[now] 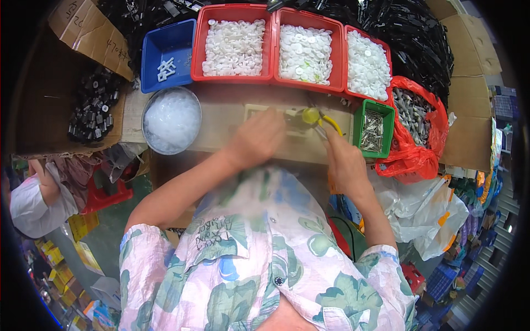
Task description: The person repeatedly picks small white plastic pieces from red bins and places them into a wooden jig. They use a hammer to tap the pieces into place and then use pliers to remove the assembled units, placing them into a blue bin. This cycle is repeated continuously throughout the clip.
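Note:
My left hand (pixel 258 137) is over the middle of the work surface, fingers curled together; what they hold is hidden beneath them. Beside it lies a flat, pale piece (pixel 292 122), blurred, partly behind the hand. To the right, my right hand (pixel 343 157) has its fingers closed at a tool with a curved yellow handle (pixel 332 124); it looks like pliers, but its jaws do not show clearly. A rounded yellow-green translucent part (pixel 311 115) is just left of that handle. The green tray (pixel 361 118) of small metal pins or screws (pixel 372 132) stands right of this hand.
Red bins (pixel 274 55) of white plastic parts line the back, beside a blue bin (pixel 144 71). A round bowl (pixel 172 120) of whitish translucent pieces sits left. Cardboard boxes (pixel 466 94) flank the bench; a red bag (pixel 411 160) holds grey parts. Another person's arm (pixel 47 185) shows far left.

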Demonstrator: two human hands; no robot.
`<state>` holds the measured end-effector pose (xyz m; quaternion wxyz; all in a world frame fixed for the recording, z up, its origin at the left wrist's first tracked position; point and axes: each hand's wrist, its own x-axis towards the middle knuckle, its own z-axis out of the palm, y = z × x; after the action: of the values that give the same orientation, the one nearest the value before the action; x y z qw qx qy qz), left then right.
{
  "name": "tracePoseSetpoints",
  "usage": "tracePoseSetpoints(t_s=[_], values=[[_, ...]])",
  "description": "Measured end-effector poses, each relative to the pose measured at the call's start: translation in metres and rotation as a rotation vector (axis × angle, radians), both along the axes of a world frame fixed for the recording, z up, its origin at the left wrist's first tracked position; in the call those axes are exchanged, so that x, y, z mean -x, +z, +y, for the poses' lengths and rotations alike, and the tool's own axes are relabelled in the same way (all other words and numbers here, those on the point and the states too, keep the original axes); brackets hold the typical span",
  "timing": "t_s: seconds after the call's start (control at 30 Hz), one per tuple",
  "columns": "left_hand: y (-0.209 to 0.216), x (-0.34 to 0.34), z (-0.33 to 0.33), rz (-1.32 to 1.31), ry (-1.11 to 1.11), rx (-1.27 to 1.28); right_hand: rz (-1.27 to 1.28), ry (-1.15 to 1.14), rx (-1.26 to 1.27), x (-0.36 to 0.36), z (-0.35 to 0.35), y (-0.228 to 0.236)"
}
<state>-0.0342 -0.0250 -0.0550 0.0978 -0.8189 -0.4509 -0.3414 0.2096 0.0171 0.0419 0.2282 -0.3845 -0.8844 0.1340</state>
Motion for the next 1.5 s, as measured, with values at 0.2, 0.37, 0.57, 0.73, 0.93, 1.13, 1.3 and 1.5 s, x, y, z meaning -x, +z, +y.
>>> tracePoseSetpoints(t_s=[0.2, 0.37, 0.57, 0.73, 0.93, 1.13, 1.3, 1.5], values=[[0.001, 0.001, -0.001, 0.015, 0.017, 0.023, 0.176, -0.051, 0.006, 0.006, -0.006, 0.007], [-0.001, -0.003, -0.004, 0.005, 0.021, 0.002, -0.223, -0.033, 0.212, 0.001, -0.011, -0.005], [0.005, -0.002, -0.001, 0.010, 0.046, 0.009, -0.112, -0.098, 0.150, 0.006, -0.010, -0.017], [0.011, -0.012, -0.006, -0.024, 0.121, 0.063, -0.070, -0.006, 0.167, 0.012, -0.004, -0.003], [0.009, -0.021, -0.021, -0.120, 0.101, 0.112, 0.222, 0.086, -0.057, 0.028, 0.001, 0.008], [0.001, -0.026, -0.026, -0.117, 0.059, 0.082, -0.047, 0.132, 0.110, 0.050, 0.006, -0.003], [-0.005, -0.026, -0.026, -0.132, 0.021, 0.092, -0.090, 0.158, 0.124, 0.051, 0.011, -0.020], [-0.011, -0.025, -0.027, -0.125, 0.036, 0.056, -0.033, 0.212, 0.052, 0.054, 0.009, -0.006]])
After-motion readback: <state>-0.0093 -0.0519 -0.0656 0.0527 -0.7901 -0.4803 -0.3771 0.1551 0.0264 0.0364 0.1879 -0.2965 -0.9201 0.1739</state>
